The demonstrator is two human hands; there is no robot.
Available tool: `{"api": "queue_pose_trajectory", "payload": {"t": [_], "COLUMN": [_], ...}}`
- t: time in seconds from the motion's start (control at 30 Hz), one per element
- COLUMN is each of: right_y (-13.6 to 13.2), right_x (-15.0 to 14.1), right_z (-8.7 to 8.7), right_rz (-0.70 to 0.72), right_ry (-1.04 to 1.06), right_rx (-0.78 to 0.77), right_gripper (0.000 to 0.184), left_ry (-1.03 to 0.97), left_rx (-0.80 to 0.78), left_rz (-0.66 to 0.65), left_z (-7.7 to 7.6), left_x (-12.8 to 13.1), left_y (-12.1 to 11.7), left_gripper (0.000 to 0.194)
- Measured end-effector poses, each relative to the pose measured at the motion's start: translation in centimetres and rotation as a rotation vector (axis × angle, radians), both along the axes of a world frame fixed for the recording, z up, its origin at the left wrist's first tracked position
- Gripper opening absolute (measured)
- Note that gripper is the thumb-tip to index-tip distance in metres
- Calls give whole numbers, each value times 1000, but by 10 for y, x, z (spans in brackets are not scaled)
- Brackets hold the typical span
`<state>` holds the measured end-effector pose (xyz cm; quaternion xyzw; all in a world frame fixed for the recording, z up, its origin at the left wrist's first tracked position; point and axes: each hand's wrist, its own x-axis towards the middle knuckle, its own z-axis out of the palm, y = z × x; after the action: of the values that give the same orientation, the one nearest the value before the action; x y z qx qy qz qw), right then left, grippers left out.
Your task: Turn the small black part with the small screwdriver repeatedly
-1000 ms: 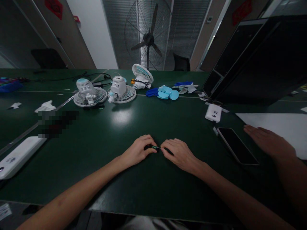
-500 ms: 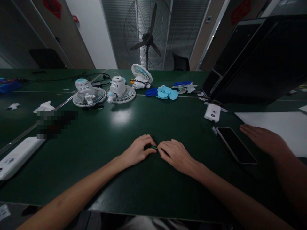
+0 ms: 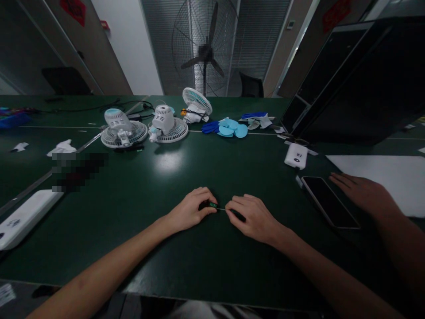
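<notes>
Thumb and fingers of my left hand (image 3: 194, 207) pinch a small green circuit board (image 3: 213, 205) just above the table. My right hand (image 3: 253, 218) is closed on a thin, light-coloured rod or wire (image 3: 221, 209), which spans the gap to the board. Whether it is a tool's shaft or a wire, I cannot tell. Its far end meets or nearly meets the board. Something dark shows between my right thumb and fingers, too dim to make out.
Three white fans (image 3: 166, 125) stand at the table's far side, beside light-blue fan blades (image 3: 232, 127) and blue gloves (image 3: 210, 127). To the right are a phone (image 3: 330, 202), a white power bank (image 3: 296, 156) and another person's hand (image 3: 363, 192). A white case (image 3: 28, 215) lies left.
My right hand has moved a little to the right, away from my left hand, so the thin piece now shows between them. The left hand stays in place.
</notes>
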<state>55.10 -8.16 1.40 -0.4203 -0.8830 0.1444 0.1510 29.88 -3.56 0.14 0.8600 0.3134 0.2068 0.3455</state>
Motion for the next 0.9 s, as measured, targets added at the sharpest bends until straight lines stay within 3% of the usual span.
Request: {"api": "queue_pose_trajectory", "payload": {"t": [0.9], "right_y": [0], "right_x": [-14], "right_z": [-6], "right_rz": [-4], "right_ry": [-1], "right_rx": [63], "right_gripper": [17], "left_ry": [16], "left_rx": [67], "left_rz": [-30], "left_z": [2], "left_x": [0], "left_y": [-3], "left_gripper": [19]}}
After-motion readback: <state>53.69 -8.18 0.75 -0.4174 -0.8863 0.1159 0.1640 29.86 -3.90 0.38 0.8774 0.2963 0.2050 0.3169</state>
